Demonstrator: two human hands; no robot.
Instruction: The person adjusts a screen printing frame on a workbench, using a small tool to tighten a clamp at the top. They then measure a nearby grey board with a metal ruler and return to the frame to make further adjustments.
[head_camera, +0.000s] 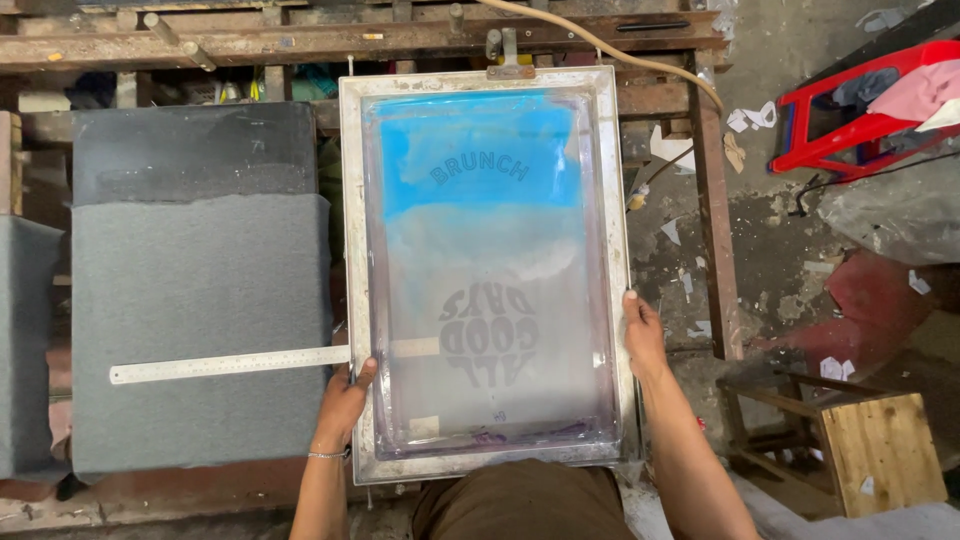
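A long wooden workbench (330, 42) runs across the top, its rails rusty and paint-stained. On it, left of centre, lies a grey felt-covered pad (200, 330) with a darker panel above. Centre frame sits the metal-framed printing screen (488, 270) — its mesh blue at the far end, cloudy grey nearer the person, with mirrored lettering showing through. A red plastic stool (860, 100) stands upper right, a small wooden stool (880, 450) lower right. A steel ruler (225, 364) lies flat across the pad, its end reaching the frame. The left hand (345, 400) clasps the frame's near left edge, thumb on top; the right hand (643, 335) grips the right edge — both closed on the frame.
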